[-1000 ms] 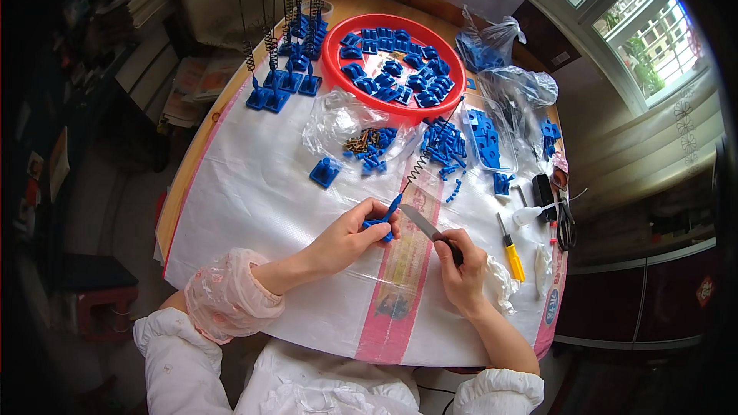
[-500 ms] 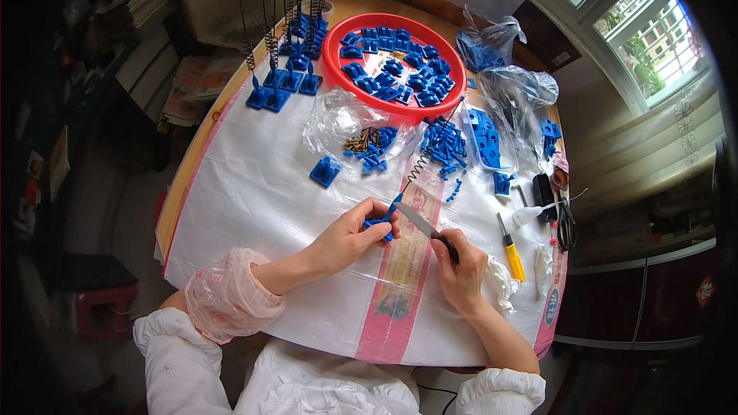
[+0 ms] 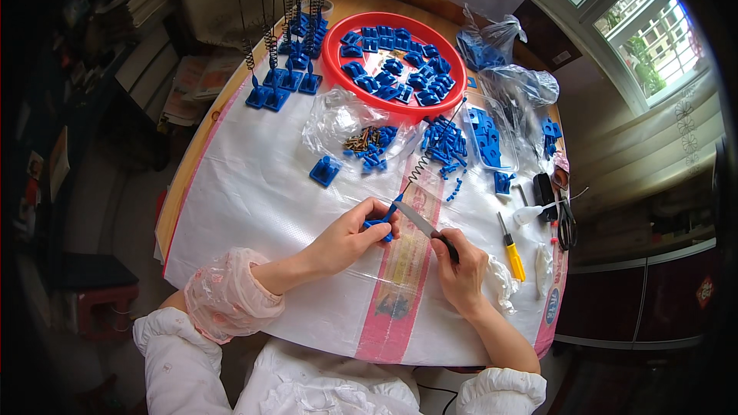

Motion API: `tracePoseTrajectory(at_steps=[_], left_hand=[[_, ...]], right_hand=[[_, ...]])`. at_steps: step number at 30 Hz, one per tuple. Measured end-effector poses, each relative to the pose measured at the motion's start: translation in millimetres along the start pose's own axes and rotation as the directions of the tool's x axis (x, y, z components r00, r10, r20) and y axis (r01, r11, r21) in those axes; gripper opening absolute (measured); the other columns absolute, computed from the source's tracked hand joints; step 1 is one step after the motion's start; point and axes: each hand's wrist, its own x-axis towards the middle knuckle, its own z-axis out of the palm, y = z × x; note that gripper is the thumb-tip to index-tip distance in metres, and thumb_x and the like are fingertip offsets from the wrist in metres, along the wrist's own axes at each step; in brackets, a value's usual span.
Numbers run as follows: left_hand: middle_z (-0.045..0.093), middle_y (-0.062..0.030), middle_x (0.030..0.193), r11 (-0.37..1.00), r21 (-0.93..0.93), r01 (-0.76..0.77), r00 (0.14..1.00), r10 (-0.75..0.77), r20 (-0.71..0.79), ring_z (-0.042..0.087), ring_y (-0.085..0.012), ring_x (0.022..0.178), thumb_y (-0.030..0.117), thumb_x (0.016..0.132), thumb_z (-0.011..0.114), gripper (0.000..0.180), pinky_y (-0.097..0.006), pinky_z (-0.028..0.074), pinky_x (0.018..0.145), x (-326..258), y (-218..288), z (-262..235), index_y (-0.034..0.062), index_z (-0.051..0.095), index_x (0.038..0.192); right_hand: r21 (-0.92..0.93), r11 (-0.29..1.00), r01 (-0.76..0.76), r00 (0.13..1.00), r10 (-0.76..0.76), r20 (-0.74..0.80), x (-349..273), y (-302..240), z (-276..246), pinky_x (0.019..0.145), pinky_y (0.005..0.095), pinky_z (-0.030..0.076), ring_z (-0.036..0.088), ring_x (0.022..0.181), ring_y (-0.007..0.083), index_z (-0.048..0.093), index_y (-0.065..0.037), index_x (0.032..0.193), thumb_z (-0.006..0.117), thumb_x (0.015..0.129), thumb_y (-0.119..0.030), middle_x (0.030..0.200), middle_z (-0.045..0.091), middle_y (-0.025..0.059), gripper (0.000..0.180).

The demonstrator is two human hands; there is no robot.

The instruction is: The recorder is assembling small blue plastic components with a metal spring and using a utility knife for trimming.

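My left hand (image 3: pixel 367 224) is closed around a blue plastic base with a stem (image 3: pixel 395 208); the fingers cover much of it. A black spring rod (image 3: pixel 417 173) rises from the stem, leaning away to the right over the loose parts. In my right hand (image 3: pixel 463 267) is a knife by its dark handle. The knife's blade (image 3: pixel 416 219) points up and left, its tip at the blue stem close to my left fingers. A single blue base (image 3: pixel 324 172) sits on the white sheet beyond my left hand.
Assembled blue bases with spring rods (image 3: pixel 286 79) stand at far left. Behind the hands are a red basin (image 3: pixel 333 81) of blue parts, a clear bag (image 3: pixel 338 124) with screws, and loose blue pegs (image 3: pixel 443 142). On the right lie a yellow-handled screwdriver (image 3: pixel 514 260) and scissors (image 3: pixel 566 224).
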Motion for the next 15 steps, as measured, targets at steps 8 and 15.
tracePoseTrajectory(at_steps=[8, 15], left_hand=[[0.06, -0.0063, 0.108, 1.0, 0.018, 0.004, 1.0, -0.004, 0.0, 0.06, -0.0107, 0.099, 0.012, 0.102, 0.052, 0.019, -0.027, 0.051, 0.087, 0.6, -1.4, -1.4, 0.0002, 0.051, 0.117], [0.058, -0.0059, 0.112, 1.0, 0.011, 0.017, 1.0, -0.018, 0.01, 0.059, -0.0121, 0.105, 0.011, 0.102, 0.051, 0.021, -0.029, 0.051, 0.092, -0.6, 0.6, -1.1, 0.0007, 0.051, 0.12]], right_hand=[[0.03, 1.0, 0.007, 1.0, -0.007, 0.0, -0.8, 1.4, -0.5, 0.049, 0.032, 0.043, 0.061, 0.051, 0.0203, 0.067, -0.007, 0.092, 0.07, 0.089, -0.013, 0.066, 0.064, 0.0084, 0.008], [0.051, 0.998, -0.021, 1.0, 0.021, 0.0, -0.6, 2.2, -0.4, 0.049, 0.0316, 0.043, 0.059, 0.049, 0.0198, 0.067, -0.007, 0.093, 0.07, 0.089, -0.015, 0.065, 0.063, 0.0082, 0.009]])
